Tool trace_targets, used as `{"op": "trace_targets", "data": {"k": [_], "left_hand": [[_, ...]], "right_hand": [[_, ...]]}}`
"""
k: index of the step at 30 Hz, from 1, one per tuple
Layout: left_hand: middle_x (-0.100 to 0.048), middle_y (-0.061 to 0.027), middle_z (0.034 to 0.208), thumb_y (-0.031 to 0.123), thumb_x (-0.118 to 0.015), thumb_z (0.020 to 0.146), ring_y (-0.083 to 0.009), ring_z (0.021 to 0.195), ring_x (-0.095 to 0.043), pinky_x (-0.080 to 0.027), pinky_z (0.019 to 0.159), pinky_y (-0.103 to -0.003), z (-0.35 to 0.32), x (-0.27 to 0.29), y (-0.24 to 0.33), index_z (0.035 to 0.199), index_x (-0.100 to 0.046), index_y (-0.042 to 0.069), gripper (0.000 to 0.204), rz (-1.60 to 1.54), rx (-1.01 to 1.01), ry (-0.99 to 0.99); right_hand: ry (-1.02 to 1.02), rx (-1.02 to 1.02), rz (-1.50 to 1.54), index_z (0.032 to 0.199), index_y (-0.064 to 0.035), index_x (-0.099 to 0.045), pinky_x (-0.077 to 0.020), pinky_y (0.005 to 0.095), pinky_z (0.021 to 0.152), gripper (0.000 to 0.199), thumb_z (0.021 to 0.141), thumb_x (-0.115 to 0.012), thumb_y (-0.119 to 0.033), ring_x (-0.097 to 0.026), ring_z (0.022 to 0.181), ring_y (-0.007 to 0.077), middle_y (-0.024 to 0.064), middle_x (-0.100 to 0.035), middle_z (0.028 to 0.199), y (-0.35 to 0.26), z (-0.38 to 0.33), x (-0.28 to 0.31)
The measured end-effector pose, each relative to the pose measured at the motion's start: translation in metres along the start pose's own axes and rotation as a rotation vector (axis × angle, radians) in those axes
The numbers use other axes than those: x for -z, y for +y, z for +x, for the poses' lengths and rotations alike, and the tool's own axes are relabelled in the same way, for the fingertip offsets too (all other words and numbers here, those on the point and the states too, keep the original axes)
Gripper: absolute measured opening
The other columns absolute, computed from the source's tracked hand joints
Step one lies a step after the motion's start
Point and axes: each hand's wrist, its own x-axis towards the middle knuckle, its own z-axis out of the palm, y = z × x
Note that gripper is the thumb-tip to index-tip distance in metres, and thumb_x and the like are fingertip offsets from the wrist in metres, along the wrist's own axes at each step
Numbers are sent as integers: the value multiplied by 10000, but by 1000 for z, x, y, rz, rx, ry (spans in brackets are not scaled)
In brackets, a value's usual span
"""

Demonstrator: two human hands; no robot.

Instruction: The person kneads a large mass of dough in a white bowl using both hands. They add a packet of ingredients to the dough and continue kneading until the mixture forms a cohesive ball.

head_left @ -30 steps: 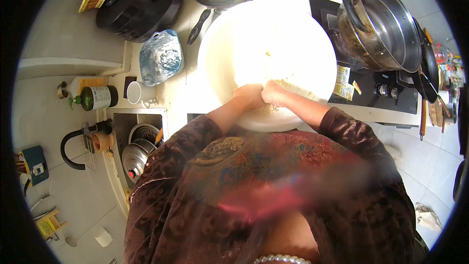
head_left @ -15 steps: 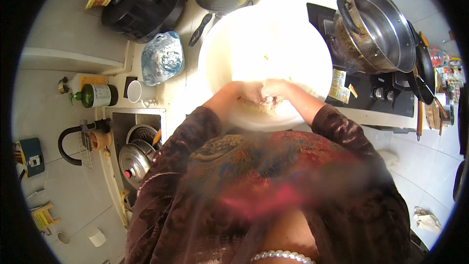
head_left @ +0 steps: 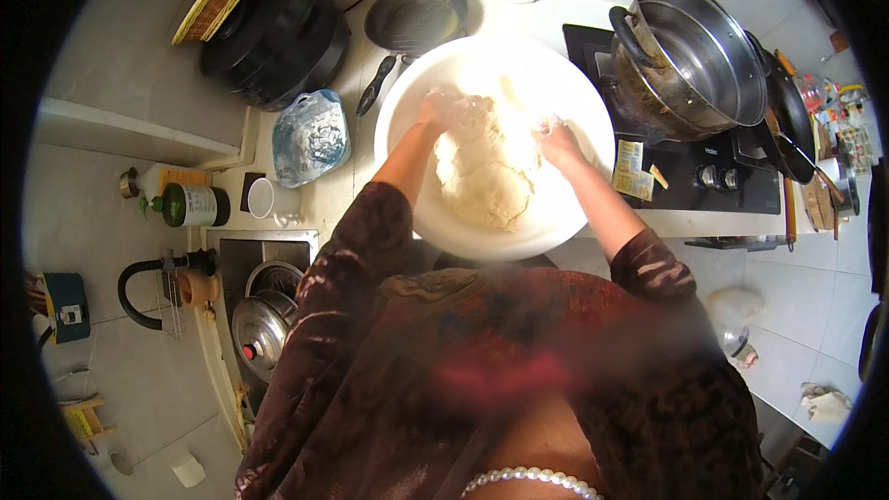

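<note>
Centrally, big white bowl (head_left: 399, 143) holding pale dough (head_left: 483, 181), spread over bowl's bottom toward near side. Left hand (head_left: 446, 110) inside bowl at dough's far left edge; glare hides fingers, cannot tell how open or whether gripping. Right hand (head_left: 558, 142) inside, at dough's right, half open, fingers loosely bent, white bits stuck on. Left of bowl: bluish tub (head_left: 285, 156) with white powder (head_left: 321, 137). Sink (head_left: 278, 236) holding lidded steel pot (head_left: 263, 322).

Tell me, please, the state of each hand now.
Left hand: by the dough; glare blurs it, open or closed cannot be told.
Right hand: partly curled; whether it holds anything cannot be told.
</note>
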Motion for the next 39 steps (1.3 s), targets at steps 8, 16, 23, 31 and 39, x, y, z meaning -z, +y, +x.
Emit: {"op": "trace_targets", "data": {"k": [8, 16, 23, 31, 39], "left_hand": [[-569, -149, 1089, 227, -742, 685, -241, 982, -562, -457, 849, -345, 7, -21, 5, 1168, -462, -25, 613, -11, -101, 3], [-512, -158, 1000, 119, -762, 601, -309, 978, -498, -438, 861, -376, -108, -10, -6, 1089, -455, 34, 582, 209, -641, 79], [-459, -190, 1133, 264, -654, 742, -364, 1082, -434, -380, 934, -432, -140, -9, -9, 1083, -463, 40, 451, 12, -448, 36], [-374, -229, 1373, 329, -334, 918, -383, 1330, -266, -115, 1124, -485, -106, -75, -1, 1332, -428, 64, 500, 396, -483, 348], [-508, -127, 1273, 353, -382, 883, -284, 1240, -411, -190, 1101, -452, -57, -65, 2, 1262, -526, 117, 469, 570, -397, 220]], "right_hand": [[161, -148, 346, 1180, 19, -478, -479, 319, 725, 469, 870, -588, -315, -585, 857, 217, 152, -563, 1067, 19, 2, -23], [80, -129, 826, 1330, 0, -412, -279, 338, 1060, 650, 896, -476, -478, -392, 1256, 254, 164, -431, 1353, -5, 0, -12], [-66, 254, -4, 1304, -13, -443, -245, 386, 1082, 622, 871, -489, -457, -300, 1308, 333, 203, -373, 1378, -14, -19, -43], [-23, 238, 322, 1173, -48, -549, -230, 466, 1079, 358, 916, -410, -255, -303, 1296, 357, 201, -378, 1379, 7, -11, -64], [178, 330, -335, 1159, -69, -561, -236, 489, 1067, 356, 908, -433, -287, -368, 1258, 342, 161, -510, 1247, -13, 2, -57]]}}
